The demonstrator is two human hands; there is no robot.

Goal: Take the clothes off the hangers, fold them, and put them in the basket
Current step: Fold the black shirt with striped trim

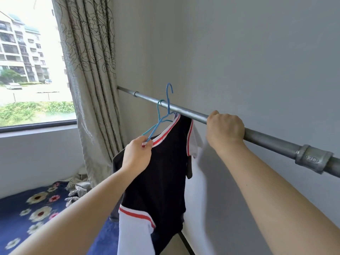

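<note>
Head view: a dark shirt (161,177) with white sleeves and red-striped trim hangs in the middle of the frame, just below a grey metal rail (193,114) that runs from centre left down to the right edge. The left hand (137,155), at centre, has thumb and fingers curled in a pinch on the shirt's collar together with the lower end of a blue hanger (168,103), whose hook stands above the rail, off it. A teal hanger (158,111) beside it is hooked over the rail. The right hand (225,129), right of centre, is wrapped around the rail, fingers closed over its top. A pipe joint (312,159) sits on the rail at far right. A patterned curtain (88,70) and a window (27,70) fill the upper left; a flowered blue bedcover (36,208) lies at lower left
</note>
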